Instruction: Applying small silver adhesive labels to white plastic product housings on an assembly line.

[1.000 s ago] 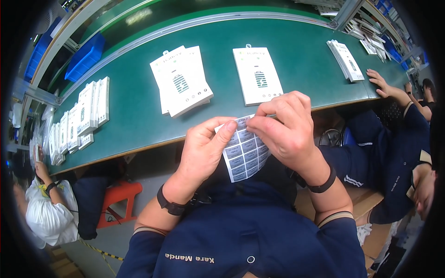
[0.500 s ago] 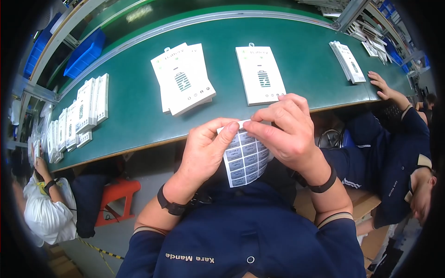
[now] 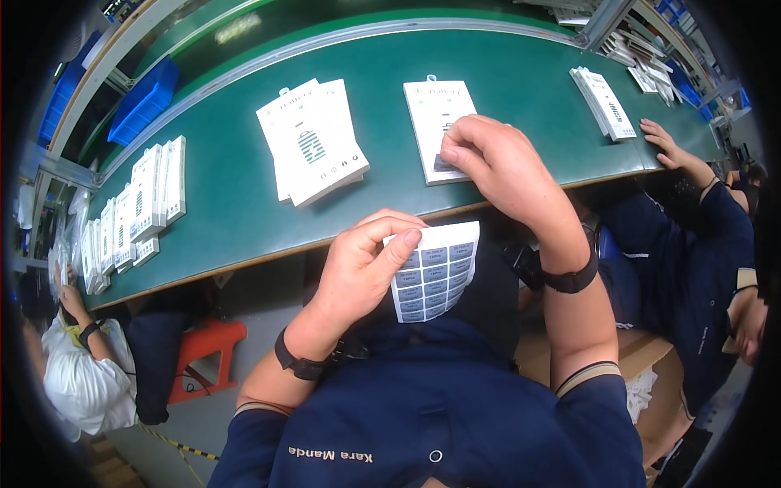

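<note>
Head view: the left hand (image 3: 362, 264) holds a sticker sheet (image 3: 433, 270) near the chest, below the counter's (image 3: 228, 203) near edge. The thumb lies across the sheet's top left corner with the fingers curled behind it, so the hand is closed on the sheet. The sheet is white with rows of small grey labels and hangs tilted, its lower end toward the body.

The right hand (image 3: 496, 163) is up over the counter, well apart from the sheet, and its fingers are bent narrow over the lower part of a white card pack (image 3: 435, 110) lying flat on the green surface. A small dark label shows on the pack just under the fingertips; whether the fingers pinch it or only press it cannot be told.

To the left of that pack lies a fanned stack of similar packs (image 3: 313, 142). Farther left, a row of packs (image 3: 138, 203) stands along the counter's curve. Another stack (image 3: 606, 102) lies to the right, near a co-worker's hand (image 3: 667, 145) resting on the counter edge. A blue bin (image 3: 142, 102) sits beyond the counter's far rim.
</note>
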Motion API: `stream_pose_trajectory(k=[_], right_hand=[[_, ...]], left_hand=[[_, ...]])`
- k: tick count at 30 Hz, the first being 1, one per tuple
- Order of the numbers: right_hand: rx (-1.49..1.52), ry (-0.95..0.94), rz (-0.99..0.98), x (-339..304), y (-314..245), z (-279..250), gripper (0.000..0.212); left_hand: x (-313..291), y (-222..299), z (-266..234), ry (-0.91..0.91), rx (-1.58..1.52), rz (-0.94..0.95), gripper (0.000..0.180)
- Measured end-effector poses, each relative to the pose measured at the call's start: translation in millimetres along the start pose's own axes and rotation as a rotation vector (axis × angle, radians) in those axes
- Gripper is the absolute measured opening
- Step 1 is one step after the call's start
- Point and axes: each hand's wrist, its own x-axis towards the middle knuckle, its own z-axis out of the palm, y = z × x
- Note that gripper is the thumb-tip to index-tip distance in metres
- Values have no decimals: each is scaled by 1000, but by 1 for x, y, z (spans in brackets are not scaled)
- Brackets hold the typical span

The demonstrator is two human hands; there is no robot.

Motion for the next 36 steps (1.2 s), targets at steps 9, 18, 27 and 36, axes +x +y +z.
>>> stream_pose_trajectory(k=[9, 18, 27, 36], right_hand=[[-91, -39, -48, 4, -2, 2, 13], [-137, -19, -40, 3, -5, 5, 16], [-178, 113, 0, -2, -8, 12, 32], [-166, 309, 13, -22, 23, 14, 51]], left_hand=[[1, 2, -1, -10, 10, -3, 21], [-1, 3, -2, -39, 37, 7, 23], [8, 10, 0, -62, -4, 47, 24], [39, 17, 9, -33, -97, 22, 24]])
